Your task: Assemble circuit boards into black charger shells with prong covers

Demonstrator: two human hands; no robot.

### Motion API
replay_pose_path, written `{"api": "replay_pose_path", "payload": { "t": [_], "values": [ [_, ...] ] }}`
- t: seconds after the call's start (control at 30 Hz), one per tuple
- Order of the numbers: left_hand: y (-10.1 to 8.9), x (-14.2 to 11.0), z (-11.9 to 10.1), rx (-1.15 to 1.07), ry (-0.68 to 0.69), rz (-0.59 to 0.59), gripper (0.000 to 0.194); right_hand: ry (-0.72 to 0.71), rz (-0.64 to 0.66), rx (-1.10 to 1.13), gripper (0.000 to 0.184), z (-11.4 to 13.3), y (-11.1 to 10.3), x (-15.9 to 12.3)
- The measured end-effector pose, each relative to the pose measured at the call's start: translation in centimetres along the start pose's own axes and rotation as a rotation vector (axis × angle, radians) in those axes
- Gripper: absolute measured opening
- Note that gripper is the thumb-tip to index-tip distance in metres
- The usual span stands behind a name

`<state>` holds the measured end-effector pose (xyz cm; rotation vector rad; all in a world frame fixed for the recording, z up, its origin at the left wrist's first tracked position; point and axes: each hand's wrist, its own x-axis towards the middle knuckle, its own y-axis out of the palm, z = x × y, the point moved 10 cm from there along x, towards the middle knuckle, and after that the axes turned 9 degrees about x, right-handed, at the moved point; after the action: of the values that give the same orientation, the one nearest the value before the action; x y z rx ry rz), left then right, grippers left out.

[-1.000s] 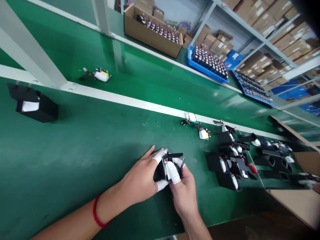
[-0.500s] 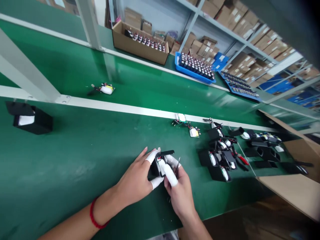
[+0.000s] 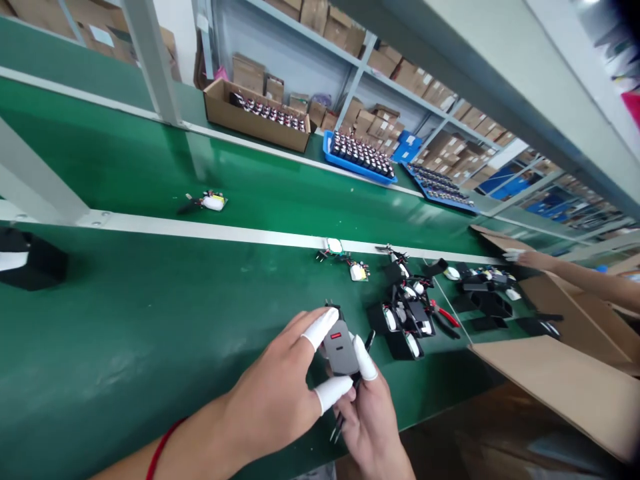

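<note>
Open lane: green worktop [image 3: 150, 340], left of the left hand [image 3: 283, 377]. Obstructions: black housings [image 3: 399, 345] heaped right; red-handled pliers [image 3: 445, 314] beside them; cardboard flap [image 3: 555, 370], near right; circuit boards [image 3: 358, 272], far; slanting metal post [image 3: 37, 177], far left.

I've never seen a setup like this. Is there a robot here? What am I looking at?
There's no robot: these are a person's own hands, seen by one camera worn on the head, looking forward and down. White finger covers protect some fingertips. The left hand and right hand hold a small dark-grey plastic case; a thin, dark, two-tipped tool is also in the right hand. On the smooth green tabletop lie black plastic housings and red-handled metal pliers. At the far right, another person's arm reaches over an open brown cardboard box.
</note>
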<state>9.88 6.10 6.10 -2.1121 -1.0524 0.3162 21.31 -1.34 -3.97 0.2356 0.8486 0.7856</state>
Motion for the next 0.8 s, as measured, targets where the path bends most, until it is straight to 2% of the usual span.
{"api": "replay_pose_path", "payload": {
  "t": [0.13,0.2,0.27,0.33,0.4,0.47,0.53,0.6,0.7,0.8],
  "values": [
    [0.6,0.4,-0.7,0.019,0.023,-0.009,0.065,-0.039,-0.046,-0.028,0.057,0.7,-0.7,-0.4],
    [0.9,0.3,-0.9,0.049,0.038,0.003,0.064,-0.137,-0.075,-0.066,0.057,2.0,-1.4,-0.9],
    [1.6,-0.1,-0.4,0.106,0.052,0.048,0.063,-0.302,-0.115,-0.160,0.057,4.0,-2.7,-1.7],
    [2.8,-0.7,1.1,0.181,0.060,0.115,0.060,-0.516,-0.231,-0.314,0.059,6.2,-5.1,-3.0],
    [4.0,-1.2,3.6,0.246,0.058,0.169,0.054,-0.695,-0.418,-0.473,0.062,7.7,-8.2,-4.6],
    [4.9,-1.4,5.7,0.276,0.068,0.206,0.047,-0.809,-0.571,-0.605,0.059,8.3,-10.6,-5.9],
    [5.3,-1.3,6.8,0.278,0.079,0.226,0.043,-0.879,-0.643,-0.709,0.052,8.5,-12.1,-6.4],
    [4.9,-0.9,6.4,0.275,0.080,0.239,0.042,-0.945,-0.708,-0.801,0.049,8.8,-13.1,-6.8],
    [3.5,0.1,4.3,0.265,0.092,0.261,0.041,-1.066,-0.878,-0.912,0.049,10.0,-14.7,-7.2],
    [1.2,1.9,3.5,0.269,0.074,0.219,0.036,-1.155,-0.965,-1.013,0.053,12.0,-16.2,-5.5]
  ]
}}
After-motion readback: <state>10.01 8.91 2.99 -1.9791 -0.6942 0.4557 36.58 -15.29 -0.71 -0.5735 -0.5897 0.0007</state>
